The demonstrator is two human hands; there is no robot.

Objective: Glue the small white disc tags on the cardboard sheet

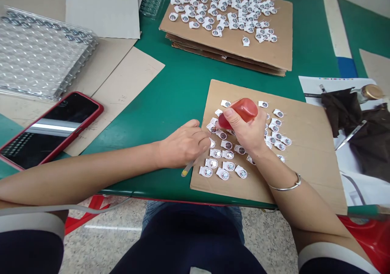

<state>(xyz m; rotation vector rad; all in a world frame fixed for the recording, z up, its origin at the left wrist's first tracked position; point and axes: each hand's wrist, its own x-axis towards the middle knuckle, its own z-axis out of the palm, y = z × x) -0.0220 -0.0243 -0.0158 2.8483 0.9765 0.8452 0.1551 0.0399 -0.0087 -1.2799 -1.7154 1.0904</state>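
Note:
My right hand (pixel 251 132) is closed around a red squeeze bottle (pixel 243 109), tilted with its lower end toward small white parts on a cardboard sheet (pixel 304 164). My left hand (pixel 184 144) is closed at the sheet's left edge, beside the bottle. From under it sticks out a thin pale stick (pixel 188 168) with a yellow end; its other end is hidden. Several white parts with round silvery centres and fine wires, such as this white part (pixel 223 173), lie in loose rows under and around both hands. The bottle's tip is hard to make out.
A cardboard stack (pixel 274 55) at the back carries many similar parts. To the left lie a red-cased phone (pixel 51 128) and a clear blister tray (pixel 39 59). On the right are dark cloth (pixel 371 140), tweezers (pixel 350 135) and a jar with a gold lid (pixel 372 91).

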